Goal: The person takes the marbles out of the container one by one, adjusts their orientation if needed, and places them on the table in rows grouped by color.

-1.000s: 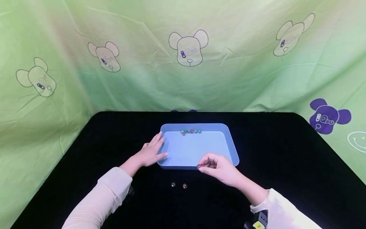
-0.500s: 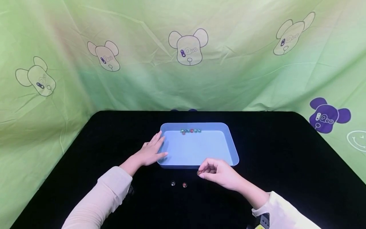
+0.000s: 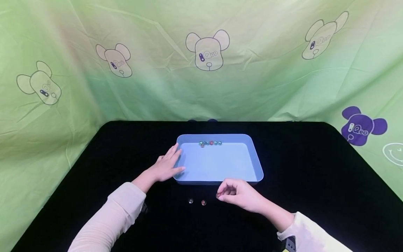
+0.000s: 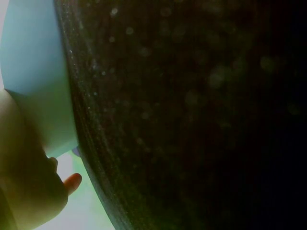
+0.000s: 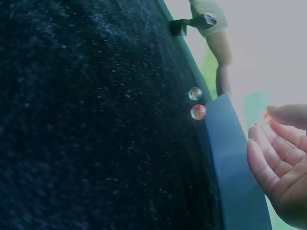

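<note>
A green cloth backdrop (image 3: 252,80) printed with bear heads rises behind and beside a black felt-covered table (image 3: 315,182). At the middle of the table sits a light blue rectangular tray (image 3: 252,147), and along its far inner wall lies a short row of small glass marbles (image 3: 210,144), green, red and bluish, touching or nearly touching one another.

The left hand (image 3: 165,166) lies flat with straight fingers against the tray's left wall, thumb along the near corner; the left wrist view shows the pale wall (image 4: 43,96) right beside the hand (image 4: 29,187).

The right hand (image 3: 240,194) hovers low over the felt just in front of the tray's near rim, its fingers curled and its thumb and forefinger pinching a reddish-brown marble (image 3: 218,195). In the right wrist view the curled fingers (image 5: 278,153) show an orange glint at the tips that is probably that marble, though it is mostly hidden.

Just left of the pinched one, two more lie on the felt side by side but apart: a red marble (image 3: 203,202) nearer the right hand and a clear marble (image 3: 190,201) beyond it.
</note>
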A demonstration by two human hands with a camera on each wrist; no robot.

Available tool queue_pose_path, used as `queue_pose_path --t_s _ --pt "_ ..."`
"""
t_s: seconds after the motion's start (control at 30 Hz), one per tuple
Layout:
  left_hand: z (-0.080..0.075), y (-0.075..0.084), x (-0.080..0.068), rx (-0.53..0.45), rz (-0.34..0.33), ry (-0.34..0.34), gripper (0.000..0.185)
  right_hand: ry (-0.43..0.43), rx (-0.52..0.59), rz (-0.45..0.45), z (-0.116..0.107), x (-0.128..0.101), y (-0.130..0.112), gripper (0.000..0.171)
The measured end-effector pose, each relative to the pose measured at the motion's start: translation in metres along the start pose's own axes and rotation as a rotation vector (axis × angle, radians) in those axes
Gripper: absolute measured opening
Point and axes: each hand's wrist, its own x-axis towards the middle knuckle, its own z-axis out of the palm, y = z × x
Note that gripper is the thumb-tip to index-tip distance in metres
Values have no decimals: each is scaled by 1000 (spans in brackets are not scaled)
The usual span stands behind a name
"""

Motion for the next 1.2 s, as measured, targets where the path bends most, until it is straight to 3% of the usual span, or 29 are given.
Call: queue_pose_path --t_s 0.77,1.2 --pt "-3 4 -2 0 -2 -9 70 -42 -10 5 12 -2 15 8" --pt "-1 3 -1 -2 -13 -6 70 -36 -76 31 16 1 20 6"
